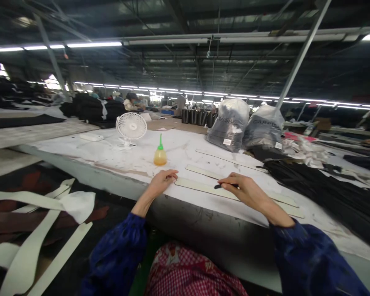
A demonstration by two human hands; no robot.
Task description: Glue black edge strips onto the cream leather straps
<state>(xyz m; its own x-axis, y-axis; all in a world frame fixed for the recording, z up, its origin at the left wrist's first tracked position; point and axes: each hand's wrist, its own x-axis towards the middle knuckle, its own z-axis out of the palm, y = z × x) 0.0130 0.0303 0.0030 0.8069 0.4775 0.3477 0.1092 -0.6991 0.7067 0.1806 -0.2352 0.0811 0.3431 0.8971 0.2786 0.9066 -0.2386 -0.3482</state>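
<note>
Two long pale strips with dark edges lie side by side on the white-covered table. At the left end of the nearer strip (pixel 200 187) is my left hand (pixel 163 181), its fingertips pinched together on the strip's end. My right hand (pixel 248 191) is above the middle of the strips, closed on a small black flat piece (pixel 221 186) that points left. Most of this piece is hidden by the fingers, so its kind is unclear. The farther strip (pixel 200 171) runs partly under my right hand.
A bottle of yellow liquid with a green nozzle (pixel 160 157) and a white fan (pixel 131 126) stand beyond my left hand. Wrapped bags (pixel 230 123) are at the back. Black strips (pixel 320 201) pile up on the right; pale offcuts (pixel 33 250) hang below left.
</note>
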